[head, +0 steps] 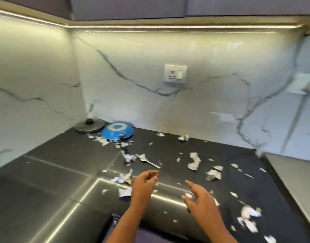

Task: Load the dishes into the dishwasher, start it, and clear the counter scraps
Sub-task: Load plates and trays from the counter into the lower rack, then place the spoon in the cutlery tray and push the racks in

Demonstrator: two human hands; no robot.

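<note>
Torn white paper scraps (pixel 194 161) lie scattered over the dark counter (pixel 66 155). A blue pan (pixel 117 130) sits upside down near the back corner, with a glass lid (pixel 89 125) to its left. A spoon (pixel 150 162) lies among the scraps in the middle. My left hand (pixel 144 185) hovers over the counter near the front with its fingers loosely curled and nothing in it. My right hand (pixel 198 196) is beside it, index finger stretched forward. A small white scrap (pixel 188 195) shows at its thumb; whether it is held is unclear.
Marble-look walls (pixel 150 102) meet at the back left corner, with a socket plate (pixel 175 74) on the back wall. The counter's right edge (pixel 273 172) drops to a lighter surface. More scraps (pixel 248 218) lie at the front right.
</note>
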